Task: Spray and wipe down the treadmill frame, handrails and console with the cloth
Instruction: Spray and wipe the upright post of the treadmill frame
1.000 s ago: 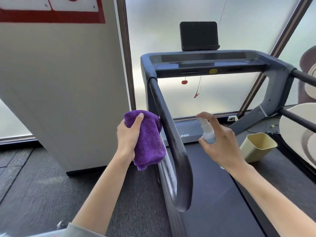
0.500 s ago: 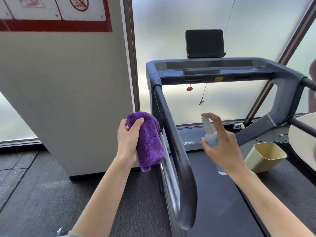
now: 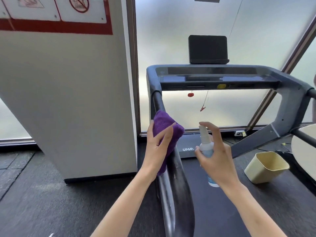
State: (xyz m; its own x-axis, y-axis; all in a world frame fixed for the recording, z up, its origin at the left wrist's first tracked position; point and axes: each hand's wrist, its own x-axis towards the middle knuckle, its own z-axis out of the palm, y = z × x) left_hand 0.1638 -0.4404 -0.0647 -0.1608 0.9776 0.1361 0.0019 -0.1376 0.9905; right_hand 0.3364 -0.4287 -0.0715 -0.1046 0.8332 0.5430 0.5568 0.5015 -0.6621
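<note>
A folded purple microfibre cloth [image 3: 166, 134], pinched in the left hand [image 3: 158, 147], lies along the treadmill's long black left handrail [image 3: 177, 182], which slopes up toward the grey console [image 3: 213, 77], while the right hand [image 3: 217, 158] grips an upright white spray bottle [image 3: 206, 146] beside it.

Two bare forearms and hands, no sleeves in view

The left hand [image 3: 158, 147] and right hand [image 3: 218, 161] enter from the lower edge of the frame on long, slender forearms, uncovered from wrist to frame edge. No gloves, rings, watch or bands show. The fingers [image 3: 212, 132] are slim, with short, plain, unpainted nails.
</note>
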